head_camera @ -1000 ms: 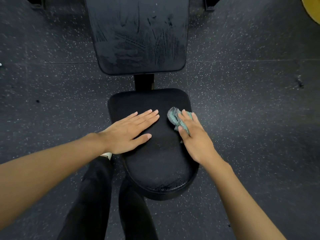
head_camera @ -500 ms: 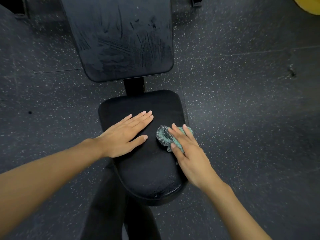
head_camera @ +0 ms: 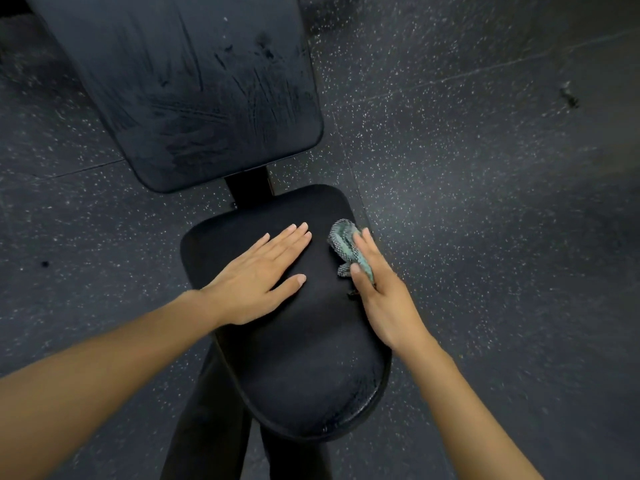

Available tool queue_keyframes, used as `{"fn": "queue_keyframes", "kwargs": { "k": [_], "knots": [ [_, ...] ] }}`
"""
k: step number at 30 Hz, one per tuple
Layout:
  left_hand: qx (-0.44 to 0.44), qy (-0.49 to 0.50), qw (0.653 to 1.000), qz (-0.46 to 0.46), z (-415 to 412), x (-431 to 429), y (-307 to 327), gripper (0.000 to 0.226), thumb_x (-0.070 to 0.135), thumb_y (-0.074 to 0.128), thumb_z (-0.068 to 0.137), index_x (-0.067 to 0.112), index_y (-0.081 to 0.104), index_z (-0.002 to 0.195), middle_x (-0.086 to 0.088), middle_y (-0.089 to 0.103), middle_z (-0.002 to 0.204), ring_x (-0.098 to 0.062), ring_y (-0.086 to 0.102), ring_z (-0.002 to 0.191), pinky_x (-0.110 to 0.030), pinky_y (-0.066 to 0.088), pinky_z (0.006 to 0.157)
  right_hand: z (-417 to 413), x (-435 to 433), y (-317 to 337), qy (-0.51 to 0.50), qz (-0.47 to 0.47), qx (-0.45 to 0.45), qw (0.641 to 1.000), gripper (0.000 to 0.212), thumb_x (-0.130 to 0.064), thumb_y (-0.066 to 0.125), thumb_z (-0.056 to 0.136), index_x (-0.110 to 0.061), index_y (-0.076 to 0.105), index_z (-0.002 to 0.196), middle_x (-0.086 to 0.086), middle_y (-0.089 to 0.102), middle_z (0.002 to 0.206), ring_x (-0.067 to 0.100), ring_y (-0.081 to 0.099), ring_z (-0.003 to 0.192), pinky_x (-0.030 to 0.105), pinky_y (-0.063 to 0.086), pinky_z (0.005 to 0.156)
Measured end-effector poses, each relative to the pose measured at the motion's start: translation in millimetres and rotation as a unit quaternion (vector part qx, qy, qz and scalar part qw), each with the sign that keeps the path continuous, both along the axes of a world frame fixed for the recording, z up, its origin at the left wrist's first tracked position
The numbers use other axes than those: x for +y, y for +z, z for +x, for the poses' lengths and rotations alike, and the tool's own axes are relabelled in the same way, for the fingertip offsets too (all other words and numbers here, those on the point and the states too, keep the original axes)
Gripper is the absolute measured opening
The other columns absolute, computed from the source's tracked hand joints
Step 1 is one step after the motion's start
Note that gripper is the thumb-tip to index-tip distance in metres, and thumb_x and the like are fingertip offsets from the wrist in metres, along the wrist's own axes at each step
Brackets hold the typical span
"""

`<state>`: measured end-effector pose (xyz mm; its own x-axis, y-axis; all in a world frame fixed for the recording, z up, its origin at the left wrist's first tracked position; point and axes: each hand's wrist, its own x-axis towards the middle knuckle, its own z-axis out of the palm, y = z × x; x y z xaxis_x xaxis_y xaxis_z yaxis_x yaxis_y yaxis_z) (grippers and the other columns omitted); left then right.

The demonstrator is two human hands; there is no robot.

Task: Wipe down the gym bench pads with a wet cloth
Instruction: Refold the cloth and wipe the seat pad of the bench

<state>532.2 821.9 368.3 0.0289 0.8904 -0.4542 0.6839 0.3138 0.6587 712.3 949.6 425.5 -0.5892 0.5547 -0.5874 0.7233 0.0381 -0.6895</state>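
The black seat pad (head_camera: 298, 358) of the bench fills the middle of the view. Beyond it, across a narrow gap with a black post, lies the back pad (head_camera: 194, 91), streaked with wet wipe marks. My left hand (head_camera: 258, 277) rests flat on the seat pad's left half, fingers straight. My right hand (head_camera: 381, 292) presses a crumpled teal cloth (head_camera: 343, 242) onto the seat pad near its right edge. Its fingers lie straight over the cloth, and the thumb touches the cloth's near end.
Dark speckled rubber flooring (head_camera: 485, 202) surrounds the bench on all sides. My legs in black trousers (head_camera: 211, 427) stand under the near left of the seat pad.
My right hand has slid the cloth away from me and rightwards along the seat pad's right edge. The left hand stays flat in place. The view has shifted slightly.
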Motion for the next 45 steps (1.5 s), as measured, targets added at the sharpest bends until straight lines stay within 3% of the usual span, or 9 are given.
{"fn": "queue_keyframes", "kwargs": {
  "k": [4,8,13,22,26,32,35,38,45],
  "knots": [
    [-0.004,-0.008,1.000,0.003,-4,20,-10,0.079,0.066,0.007,0.089,0.028,-0.005,0.158,0.016,-0.013,0.163,0.007,-0.020,0.145,-0.025,-0.009,0.122,-2,-4,-1,0.014,0.037,-0.043,0.998,0.054,-0.032,0.039,0.104,-0.032,0.018,0.155,-0.020,0.004,0.162,-0.019,0.009,0.131,-0.009,0.008,0.093],
    [-0.007,-0.024,1.000,0.008,-11,36,-18,0.082,0.068,0.008,0.087,0.027,-0.007,0.156,0.015,-0.015,0.163,0.007,-0.021,0.145,-0.022,-0.012,0.119,-30,15,-20,0.130,0.088,-0.100,0.983,0.054,-0.024,0.037,0.106,-0.026,0.016,0.156,-0.015,-0.002,0.163,0.005,0.001,0.149,0.011,0.005,0.109],
    [0.006,-0.024,1.000,-0.013,-26,47,-31,0.092,0.076,0.010,0.083,0.024,-0.010,0.156,0.012,-0.018,0.163,0.003,-0.023,0.146,-0.024,-0.011,0.120,-68,47,-58,0.153,0.100,-0.119,0.976,0.052,-0.023,0.035,0.107,-0.020,0.017,0.156,-0.009,0.000,0.164,0.015,-0.001,0.151,0.017,0.002,0.113],
    [0.005,-0.026,1.000,0.002,-28,50,-39,0.097,0.082,-0.005,0.082,0.022,-0.011,0.157,0.009,-0.017,0.164,0.000,-0.024,0.147,-0.030,-0.011,0.123,-107,87,-98,0.142,0.066,-0.084,0.984,0.046,-0.014,0.044,0.103,-0.017,0.038,0.149,-0.001,0.033,0.158,0.013,0.028,0.145,0.021,0.017,0.115],
    [0.008,-0.025,1.000,0.009,-28,50,-39,0.091,0.077,0.006,0.087,0.021,-0.010,0.157,0.009,-0.019,0.164,-0.001,-0.024,0.147,-0.029,-0.012,0.122,-121,97,-109,0.185,0.061,-0.094,0.976,0.043,-0.016,0.045,0.102,-0.017,0.044,0.146,-0.001,0.041,0.153,0.017,0.037,0.141,0.028,0.027,0.115],
    [0.015,-0.021,1.000,0.008,-28,50,-39,0.091,0.077,-0.004,0.086,0.020,-0.012,0.157,0.007,-0.018,0.164,-0.001,-0.024,0.147,-0.029,-0.013,0.122,-98,93,-88,0.188,0.048,-0.052,0.980,0.049,-0.012,0.047,0.102,-0.020,0.039,0.149,-0.007,0.031,0.158,0.009,0.026,0.146,0.015,0.014,0.117],
    [0.015,-0.020,1.000,0.006,-27,50,-39,0.089,0.074,0.005,0.090,0.019,-0.009,0.157,0.007,-0.018,0.164,-0.002,-0.024,0.147,-0.031,-0.010,0.123,-72,81,-70,0.168,0.040,-0.040,0.984,0.054,-0.008,0.047,0.101,-0.023,0.033,0.151,-0.019,0.017,0.156,0.001,0.011,0.147,0.007,0.004,0.114],
    [0.016,-0.019,1.000,0.002,-28,51,-37,0.087,0.070,0.009,0.090,0.018,-0.010,0.156,0.007,-0.022,0.163,-0.002,-0.026,0.147,-0.031,-0.010,0.123,-53,66,-57,0.156,0.041,-0.027,0.986,0.057,-0.005,0.049,0.100,-0.024,0.033,0.151,-0.022,0.014,0.156,-0.001,0.006,0.148,0.008,0.002,0.115],
    [0.022,-0.019,1.000,-0.001,-27,51,-38,0.087,0.071,0.008,0.090,0.016,-0.004,0.156,0.002,-0.015,0.163,-0.003,-0.024,0.147,-0.029,-0.013,0.122,-72,61,-72,0.162,0.075,-0.060,0.982,0.053,-0.016,0.046,0.103,-0.023,0.029,0.152,-0.020,0.009,0.157,0.009,0.000,0.150,0.000,-0.005,0.107]
  ]
}}
